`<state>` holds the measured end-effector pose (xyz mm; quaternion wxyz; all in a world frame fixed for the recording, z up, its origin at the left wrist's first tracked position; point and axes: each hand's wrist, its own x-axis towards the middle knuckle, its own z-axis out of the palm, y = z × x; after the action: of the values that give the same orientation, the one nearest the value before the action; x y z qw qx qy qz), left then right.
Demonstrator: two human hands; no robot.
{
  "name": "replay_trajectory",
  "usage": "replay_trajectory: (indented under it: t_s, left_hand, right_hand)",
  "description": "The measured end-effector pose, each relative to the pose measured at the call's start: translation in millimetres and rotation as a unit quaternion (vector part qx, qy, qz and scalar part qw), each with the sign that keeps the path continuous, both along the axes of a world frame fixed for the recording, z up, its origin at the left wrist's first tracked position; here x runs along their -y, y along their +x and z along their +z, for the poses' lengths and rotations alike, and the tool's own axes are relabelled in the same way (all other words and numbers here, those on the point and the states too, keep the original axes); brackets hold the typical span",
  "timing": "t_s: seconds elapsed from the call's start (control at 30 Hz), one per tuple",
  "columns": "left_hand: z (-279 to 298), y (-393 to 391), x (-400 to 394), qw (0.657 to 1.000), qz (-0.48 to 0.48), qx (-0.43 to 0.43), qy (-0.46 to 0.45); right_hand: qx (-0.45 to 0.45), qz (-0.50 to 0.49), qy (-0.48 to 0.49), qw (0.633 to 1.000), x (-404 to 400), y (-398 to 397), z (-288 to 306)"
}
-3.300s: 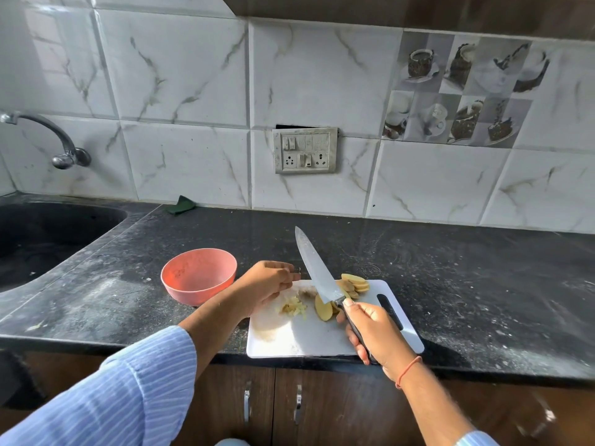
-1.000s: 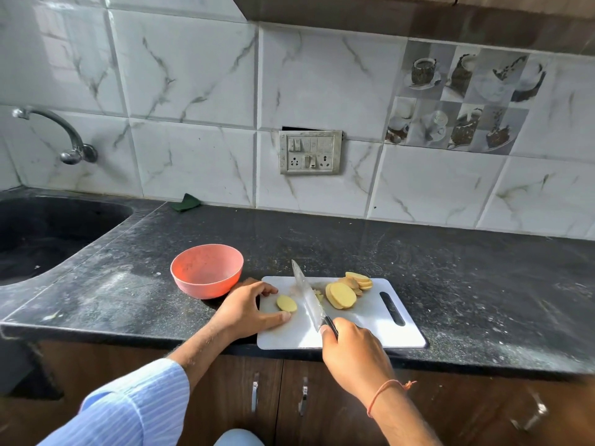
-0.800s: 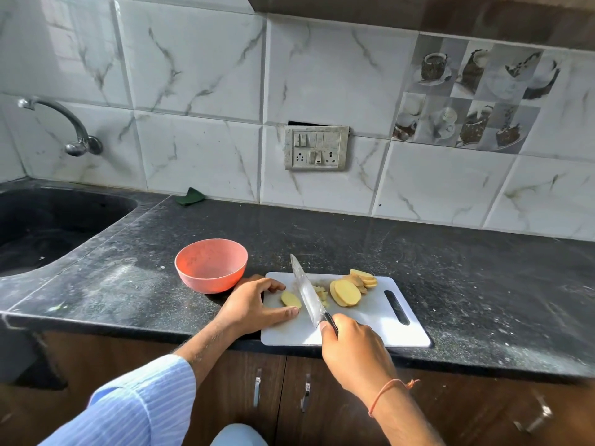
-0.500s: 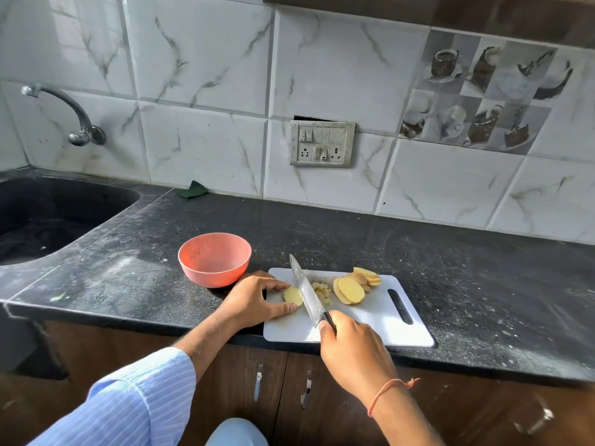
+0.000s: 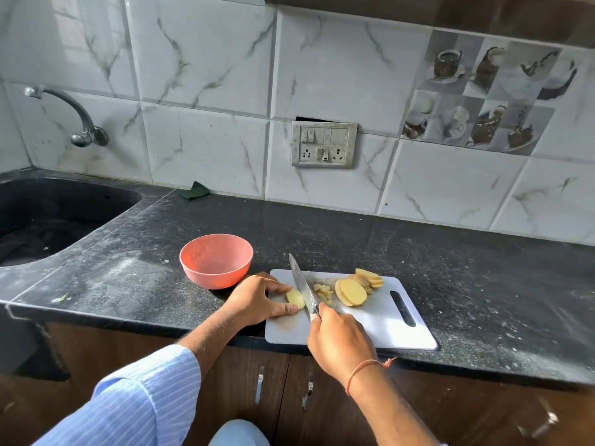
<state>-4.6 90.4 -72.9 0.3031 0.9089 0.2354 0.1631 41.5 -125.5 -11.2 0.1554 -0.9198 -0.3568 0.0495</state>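
Hidden: knife (image 5: 303, 288) handle was fully covered by R hand (image 5: 338, 340), so only the blade showed. Couldn't resolve whether the blade edge met the board (image 5: 386, 331). L hand (image 5: 257, 298) was seen from the back, palm out of sight; it covered the board's left edge. Sink (image 5: 48, 217) was cut off at frame left.

Pose: L hand lay at the board's left end, fingers curled, w/ index on the far side and thumb on the near side pinching the slice (image 5: 295, 299). R forearm ran in from lower right. R fist was wrapped tight round the handle, knuckles up, blade pointing away and slightly left, tip seen against the counter (image 5: 483, 284) beyond the board's far edge.

Position: slice lay flat on the board's left part, betw. L fingertips and blade, right up against the blade; actual contact w/ blade not clear. Bits (image 5: 323, 290) sat just right of the blade, and the stack (image 5: 354, 291) further right. Bowl (image 5: 215, 260) stood on the counter near L hand, just off the board's far-left corner.
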Motion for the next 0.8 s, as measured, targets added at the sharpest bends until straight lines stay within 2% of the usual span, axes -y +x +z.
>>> replay_trajectory:
  t_s: [0.27,0.63,0.8]
  left_hand:
    - [-2.2,-0.4,-3.4,1.0,0.001,-0.008,0.0]
    - [-2.5,-1.5,-0.9,1.0,0.009,-0.002,0.002]
    - [-1.4,-0.8,-0.2,1.0,0.013,0.0,-0.013]
  right_hand:
    - [0.073,0.03,-0.035,0.996,25.6,-10.3,-4.9]
    - [0.023,0.007,0.03,0.999,20.6,-9.0,2.7]
    - [0.038,0.008,-0.006,0.999,15.5,-12.6,2.4]
